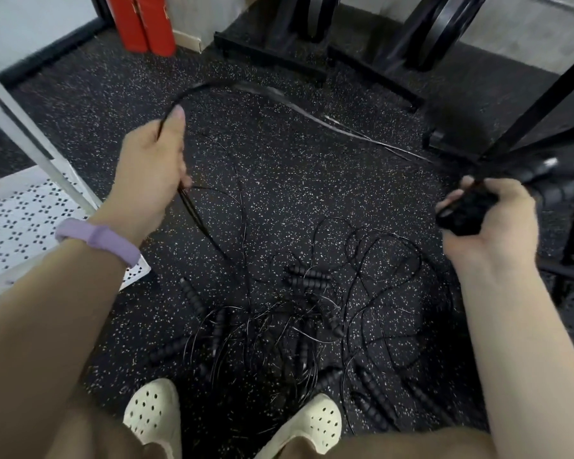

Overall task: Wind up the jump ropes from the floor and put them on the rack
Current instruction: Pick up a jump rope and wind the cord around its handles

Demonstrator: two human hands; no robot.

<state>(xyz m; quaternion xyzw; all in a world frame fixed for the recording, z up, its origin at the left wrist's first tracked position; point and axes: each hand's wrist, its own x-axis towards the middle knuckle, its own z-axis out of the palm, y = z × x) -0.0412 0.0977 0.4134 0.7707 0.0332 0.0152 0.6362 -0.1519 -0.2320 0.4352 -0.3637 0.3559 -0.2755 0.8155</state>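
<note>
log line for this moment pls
left hand: grips rope cord | right hand: grips black handles | rope pile: on floor

This is a gym. The floor is black rubber flooring [295, 180] flecked with white, the kind laid in weight rooms. At the top of the frame stand black weight plates [444, 24] on a black storage rack [371, 71]. At upper left are red pads [143, 21] against the wall. A tangle of black jump ropes [299, 313] with ribbed handles lies at lower centre, and a white perforated metal shelf [24, 220] sits at left.
</note>
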